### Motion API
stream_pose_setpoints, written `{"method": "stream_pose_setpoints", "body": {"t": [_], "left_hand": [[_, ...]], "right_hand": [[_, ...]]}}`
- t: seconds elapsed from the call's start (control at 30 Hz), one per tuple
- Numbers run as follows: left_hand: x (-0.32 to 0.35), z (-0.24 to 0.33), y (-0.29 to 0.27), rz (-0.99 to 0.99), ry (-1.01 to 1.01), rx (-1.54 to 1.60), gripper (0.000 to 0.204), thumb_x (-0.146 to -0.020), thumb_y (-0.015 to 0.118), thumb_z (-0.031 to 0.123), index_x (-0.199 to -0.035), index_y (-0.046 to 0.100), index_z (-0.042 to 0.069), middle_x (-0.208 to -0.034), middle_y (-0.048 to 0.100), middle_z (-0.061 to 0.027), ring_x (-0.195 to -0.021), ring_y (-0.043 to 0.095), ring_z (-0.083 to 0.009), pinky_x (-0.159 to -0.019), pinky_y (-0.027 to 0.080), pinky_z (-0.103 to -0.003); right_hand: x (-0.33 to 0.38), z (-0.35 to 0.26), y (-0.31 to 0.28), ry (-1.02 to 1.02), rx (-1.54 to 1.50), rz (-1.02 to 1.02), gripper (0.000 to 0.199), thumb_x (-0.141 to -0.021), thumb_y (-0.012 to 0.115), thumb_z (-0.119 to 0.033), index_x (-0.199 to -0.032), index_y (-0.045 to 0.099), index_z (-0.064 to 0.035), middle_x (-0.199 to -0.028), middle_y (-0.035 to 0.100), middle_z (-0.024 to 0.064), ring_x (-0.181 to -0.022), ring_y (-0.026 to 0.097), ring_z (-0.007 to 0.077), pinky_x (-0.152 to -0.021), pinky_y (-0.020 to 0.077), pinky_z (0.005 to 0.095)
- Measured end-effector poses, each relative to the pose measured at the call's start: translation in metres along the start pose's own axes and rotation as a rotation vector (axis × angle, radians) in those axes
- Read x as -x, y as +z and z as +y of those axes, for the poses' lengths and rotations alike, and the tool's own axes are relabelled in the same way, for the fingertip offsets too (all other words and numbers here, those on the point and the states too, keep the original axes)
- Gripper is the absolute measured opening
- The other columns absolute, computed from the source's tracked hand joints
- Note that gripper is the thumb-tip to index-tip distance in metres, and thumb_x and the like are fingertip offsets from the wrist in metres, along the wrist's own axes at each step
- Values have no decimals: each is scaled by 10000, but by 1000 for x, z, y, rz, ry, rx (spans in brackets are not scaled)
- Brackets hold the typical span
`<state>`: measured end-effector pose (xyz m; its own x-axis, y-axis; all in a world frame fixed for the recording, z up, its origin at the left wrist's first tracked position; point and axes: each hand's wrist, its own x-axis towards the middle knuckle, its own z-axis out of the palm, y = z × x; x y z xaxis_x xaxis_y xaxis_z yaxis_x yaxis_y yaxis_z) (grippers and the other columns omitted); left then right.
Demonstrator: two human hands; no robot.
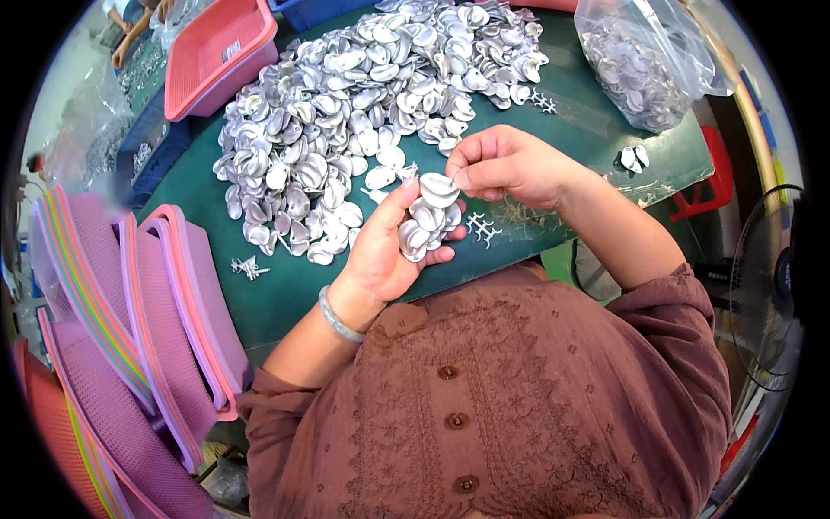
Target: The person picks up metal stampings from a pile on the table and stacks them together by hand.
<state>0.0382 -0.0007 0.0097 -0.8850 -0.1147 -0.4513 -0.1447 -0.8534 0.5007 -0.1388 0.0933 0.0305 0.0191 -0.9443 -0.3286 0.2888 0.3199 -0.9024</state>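
Head view of bench work with small silver shell-shaped pieces. The left hand [389, 251] is cupped palm-up just above the near edge of the green table [285, 285], fingers curled around a nested stack of shells [425, 227]; the cupped grip appears to keep the stack aligned and ready to receive more. The right hand [506, 164], nearly closed, pinches a single shell [439, 188] between thumb and fingertips right at the top of that stack, touching or almost touching it. The large loose heap of shells [363, 104] lies on the table just beyond both hands, within easy reach, spreading toward the far side. Small silver branched sprue pieces [482, 228] lie on the table near the hands, another at the near left [249, 266]. A clear plastic bag of shells [635, 65] sits at the far right. A pink basket [220, 56] stands at the far left, and stacked purple and pink baskets [164, 320] lean at the near left.
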Motion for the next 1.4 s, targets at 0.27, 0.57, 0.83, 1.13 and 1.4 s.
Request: {"method": "stream_pose_setpoints", "body": {"t": [0.27, 0.57, 0.83, 1.13, 1.4], "left_hand": [[-12, 5, 17, 55, 23, -147, 293, -864, 473, 277, -1074, 493, 74, -943, 590, -95, -756, 598, -214, -514, 477, -266], [-82, 53, 144, -169, 27, -486, 281, -871, 435, 242, -1085, 483, 67, -955, 578, -95, -727, 585, -182, -465, 427, -223], [-212, 89, 320, -204, 522, -920, 207, -839, 529, 252, -899, 530, 53, -820, 585, -91, -688, 582, -172, -500, 480, -231], [-268, 72, 328, -223, 572, -1591, 396, -838, 552, 286, -1141, 529, 31, -1083, 564, -55, -1018, 476, -140, -884, 352, -284], [-183, 132, 255, -338, 855, -1619, 317, -864, 523, 247, -1068, 567, 9, -1001, 581, -15, -923, 493, -74, -808, 375, -211]], "right_hand": [[31, -5, -6, -279, 245, 81, 156, -829, 553, -81, -945, 588, 16, -789, 594, -3, -697, 508, 25, -618, 417, 187], [93, 49, -74, -372, 275, 516, 171, -827, 549, -117, -940, 580, 7, -763, 571, -18, -680, 481, 29, -611, 412, 196], [109, 69, -83, -497, 165, 520, 140, -824, 550, -101, -920, 590, -8, -758, 567, -11, -667, 486, 44, -607, 416, 203], [115, 71, -92, -586, 286, 535, 146, -812, 560, -102, -917, 593, -6, -746, 567, 5, -635, 484, 55, -581, 418, 209], [111, 69, -86, -542, 203, 498, 98, -816, 545, -36, -889, 582, 17, -759, 543, -4, -668, 480, 43, -586, 408, 191]]}}
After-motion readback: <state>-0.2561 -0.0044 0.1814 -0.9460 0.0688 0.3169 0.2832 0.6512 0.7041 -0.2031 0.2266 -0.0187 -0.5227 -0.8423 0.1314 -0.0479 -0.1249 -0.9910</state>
